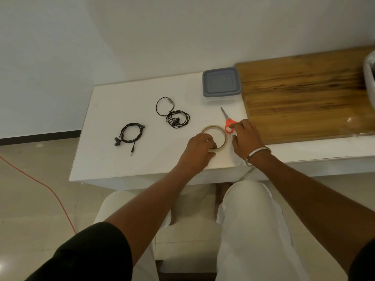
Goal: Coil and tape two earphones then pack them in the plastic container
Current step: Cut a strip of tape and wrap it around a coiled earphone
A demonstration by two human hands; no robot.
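Two black earphones lie on the white table (113, 165). One earphone (129, 135) is coiled at the left, its plug pointing toward me. The other earphone (174, 116) is a loose tangle further back. A roll of clear tape (220, 131) lies flat near the front edge, and my left hand (199, 148) grips its near rim. My right hand (246, 138) rests beside the roll with fingers spread, its fingertips touching the orange handle of the scissors (228, 121). The plastic container (221, 85), lid on, stands at the back.
A wooden board (304, 94) covers the table to the right, with a pale object (369, 74) at its far right edge. An orange cable (40, 183) runs across the floor at the left. My knees sit under the table's front edge.
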